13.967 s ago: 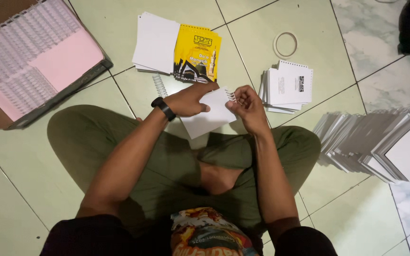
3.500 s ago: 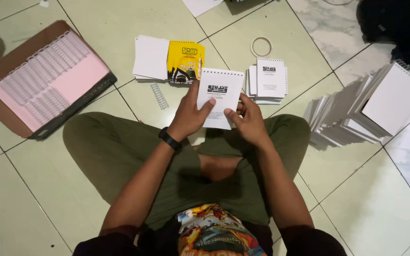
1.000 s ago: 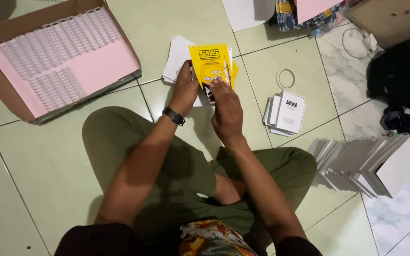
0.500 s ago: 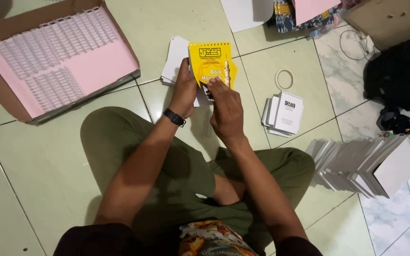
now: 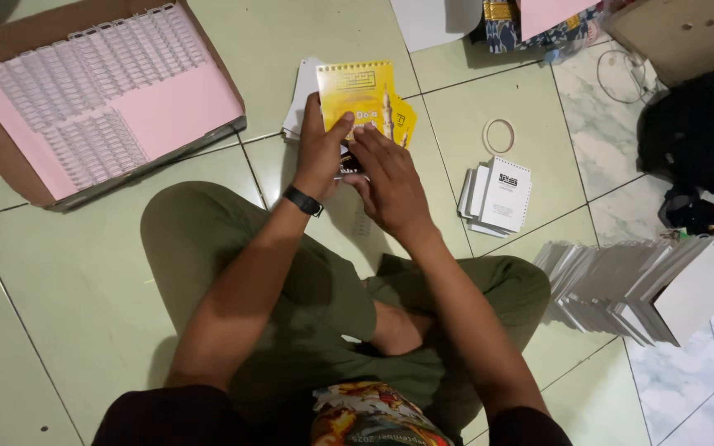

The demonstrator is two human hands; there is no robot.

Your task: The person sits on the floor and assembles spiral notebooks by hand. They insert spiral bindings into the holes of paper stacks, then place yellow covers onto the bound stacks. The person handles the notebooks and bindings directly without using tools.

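Two hands meet over a yellow booklet w/ spiral binding along its top edge; it lies on the floor atop a small pile of white sheets, just ahead of the person's crossed legs. Left hand is clamped on the booklet's lower left part, thumb on the cover, fingers along the side. Right hand lies flat, fingers together, pressing the lower right corner; whether it pinches anything underneath I can't tell. A dark bit shows btw. the two hands, too hidden to say what it is. A loose spiral coil lies on the tile just below the right wrist.

Judgement on doing the step well: keep the left thumb firm so cover & pages stay square, lift w/ both hands evenly, don't drag on the yellow sheet underneath or it'll skew. Mind the binding, since bent loops snag pages.

Nearby: an open cardboard box of white coils on pink paper, far left; a small stack of white notepads to the right w/ a white ring just above it; a fanned row of notebooks further right.
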